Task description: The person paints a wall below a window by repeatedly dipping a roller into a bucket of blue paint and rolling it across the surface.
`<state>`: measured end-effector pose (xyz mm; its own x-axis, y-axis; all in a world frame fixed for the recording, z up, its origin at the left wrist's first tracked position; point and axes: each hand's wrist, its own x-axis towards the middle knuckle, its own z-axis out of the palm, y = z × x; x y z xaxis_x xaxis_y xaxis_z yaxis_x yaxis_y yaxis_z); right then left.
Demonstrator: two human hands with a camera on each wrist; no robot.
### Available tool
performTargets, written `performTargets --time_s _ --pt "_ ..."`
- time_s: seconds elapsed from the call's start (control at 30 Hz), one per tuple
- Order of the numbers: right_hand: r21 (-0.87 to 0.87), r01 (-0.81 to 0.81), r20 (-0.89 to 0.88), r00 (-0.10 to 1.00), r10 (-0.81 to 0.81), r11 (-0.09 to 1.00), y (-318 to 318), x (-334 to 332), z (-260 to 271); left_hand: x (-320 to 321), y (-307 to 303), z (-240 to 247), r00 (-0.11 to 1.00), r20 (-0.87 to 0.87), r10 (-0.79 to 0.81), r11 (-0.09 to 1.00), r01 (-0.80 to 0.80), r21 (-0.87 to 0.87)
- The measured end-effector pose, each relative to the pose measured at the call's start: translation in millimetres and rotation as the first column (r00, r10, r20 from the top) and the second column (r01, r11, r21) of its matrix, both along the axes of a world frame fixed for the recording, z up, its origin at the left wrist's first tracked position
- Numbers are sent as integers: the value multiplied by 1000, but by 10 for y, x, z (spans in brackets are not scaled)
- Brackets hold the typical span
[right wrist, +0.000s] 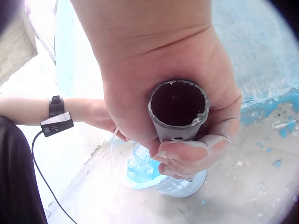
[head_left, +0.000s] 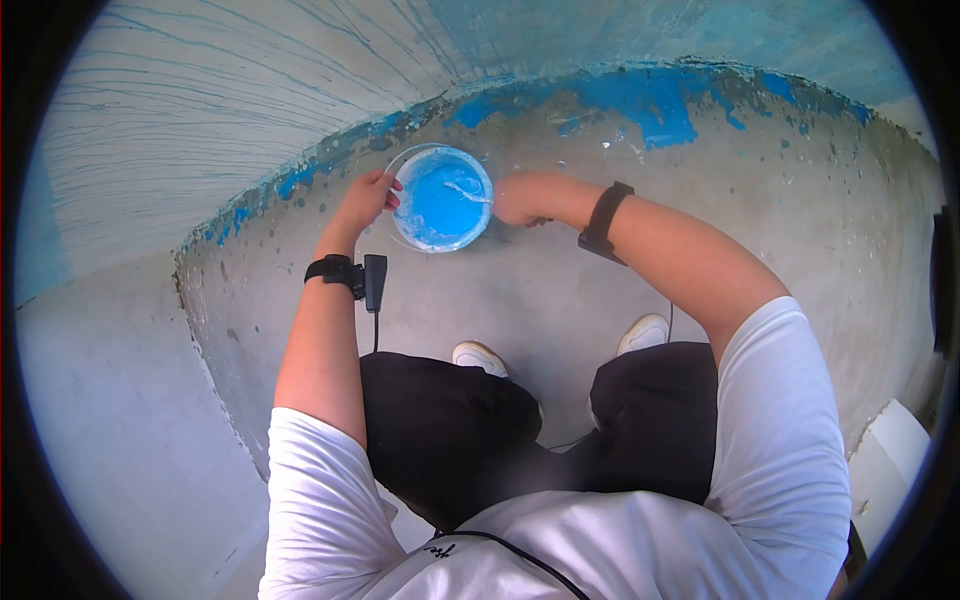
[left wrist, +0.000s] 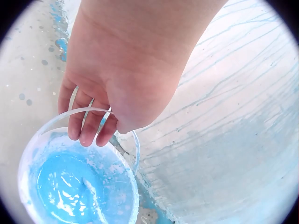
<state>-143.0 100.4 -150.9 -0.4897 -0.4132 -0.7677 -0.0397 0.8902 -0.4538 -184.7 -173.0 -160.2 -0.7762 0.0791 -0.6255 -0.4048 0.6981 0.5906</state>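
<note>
Holding the thin clear handle [left wrist: 88, 109] of a white bucket [head_left: 438, 246], left hand [head_left: 366, 203] at the left of the rim, thumb and fingers closing on the loop. Bucket sits on grey floor [head_left: 420, 300], upper middle of the head view — blue paint [head_left: 440, 200] inside, a pale streak across it. Right hand [head_left: 522, 198], just right of the bucket, grasps a dark hollow tube [right wrist: 178, 105], fingers curled round it; far end hidden. Blue patches [head_left: 660, 105] along the wall base, top of frame. White shoes [head_left: 480, 357] lower, near centre.
</note>
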Motion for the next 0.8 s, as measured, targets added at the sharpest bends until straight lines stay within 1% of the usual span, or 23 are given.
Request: performTargets --time_s 0.17,0.27,0.4,0.47,0.5,0.53,0.57,0.6,0.67,0.7,0.77,0.8 --pt "-4 76 30 997 -76 997 3 7 44 4 11 24 1000 -3 -6 1000 6 3" --pt "14 36 11 999 -36 999 -3 3 98 4 7 27 1000 -4 -6 1000 6 -11" --pt "4 47 -5 999 -47 999 1 8 49 8 7 32 1000 -10 -8 1000 8 -5" --pt "-14 0 -21 1000 0 1000 19 7 19 4 -5 14 1000 -10 -9 1000 9 -4" --pt "-14 2 -22 1000 -2 1000 34 7 -107 -4 -5 4 1000 -11 -8 1000 8 -2" --pt "-76 -149 -220 967 129 986 58 17 -341 -9 -1 5 1000 -11 -10 1000 9 -1" --pt "-106 -306 -414 878 238 946 102 39 -388 -5 1 10 1000 -11 -5 1000 5 -3" --pt "-106 -307 -414 878 239 946 191 58 -433 -2 0 14 1000 -10 0 1000 0 -4" --pt "-209 -236 -479 871 111 949 389 92 -285 2 14 31 1000 -8 5 1000 -5 10" --pt "-207 -239 -480 870 115 949 470 89 -325 4 23 40 1000 -6 9 1000 -9 24" --pt "-178 -288 -580 803 137 941 598 42 -383 6 54 72 1000 -12 13 1000 -12 13" --pt "-177 -292 -581 802 140 940 651 28 -414 13 71 88 1000 -16 13 1000 -13 1"
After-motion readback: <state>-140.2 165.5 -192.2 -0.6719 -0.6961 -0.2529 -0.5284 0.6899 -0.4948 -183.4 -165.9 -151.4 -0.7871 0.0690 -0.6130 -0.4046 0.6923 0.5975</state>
